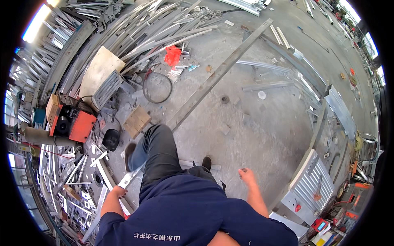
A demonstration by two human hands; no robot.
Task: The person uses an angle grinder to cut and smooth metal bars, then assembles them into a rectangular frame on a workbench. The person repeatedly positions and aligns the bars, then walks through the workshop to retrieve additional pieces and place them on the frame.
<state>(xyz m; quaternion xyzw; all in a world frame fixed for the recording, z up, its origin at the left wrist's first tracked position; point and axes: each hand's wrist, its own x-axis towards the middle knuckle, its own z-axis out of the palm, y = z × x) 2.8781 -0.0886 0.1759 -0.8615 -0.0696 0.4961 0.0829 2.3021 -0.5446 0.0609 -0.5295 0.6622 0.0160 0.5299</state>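
Observation:
At the lower left, my left hand is curled round a silver metal tube, its fingertips partly hidden. The tube slants up beside my left leg, where the leg covers its far end. My right hand hangs out over the concrete floor on the right, with its fingers curled in and nothing visible in them. Between my legs a short flat metal strip lies on the floor. My left knee is raised forward, and a long steel beam runs away from beside it.
Left of me stand an orange machine, a wooden block and scattered metal offcuts. A cable loop lies ahead, before piled metal profiles. A ribbed metal panel and tools are at the right.

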